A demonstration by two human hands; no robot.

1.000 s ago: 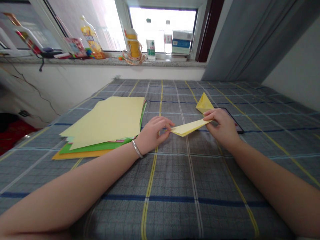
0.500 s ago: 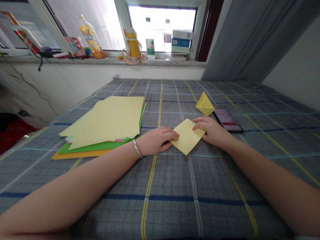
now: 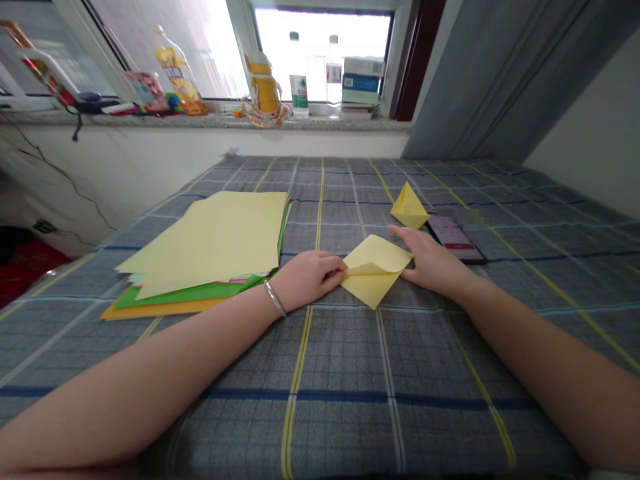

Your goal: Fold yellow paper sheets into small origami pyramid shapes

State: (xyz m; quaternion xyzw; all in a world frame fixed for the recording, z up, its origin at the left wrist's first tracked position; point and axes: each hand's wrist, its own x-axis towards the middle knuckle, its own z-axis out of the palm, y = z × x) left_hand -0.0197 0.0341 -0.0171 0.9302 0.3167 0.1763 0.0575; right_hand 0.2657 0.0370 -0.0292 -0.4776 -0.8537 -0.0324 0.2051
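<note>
A pale yellow folded paper (image 3: 374,290) lies diamond-wise on the checked cloth, its near upper layer lifted so that a ridge runs across its middle. My left hand (image 3: 316,275), with a silver bangle at the wrist, pinches the paper's left corner. At the right corner my right hand (image 3: 424,257) is spread, thumb and fingers apart, close against the paper; whether it touches is hard to see. Beyond my right hand stands a yellow folded paper piece (image 3: 409,208) with an open, pointed shape.
To the left lies a stack of coloured paper (image 3: 215,243), yellow on top with green and orange below. A phone (image 3: 455,240) rests behind my right hand. Bottles, a yellow cup (image 3: 265,90) and boxes (image 3: 361,83) line the windowsill.
The paper's flat surface has bulged open along the middle. My right hand's fingers have lifted off the paper and spread; my left fingers have drawn back to its left corner.
</note>
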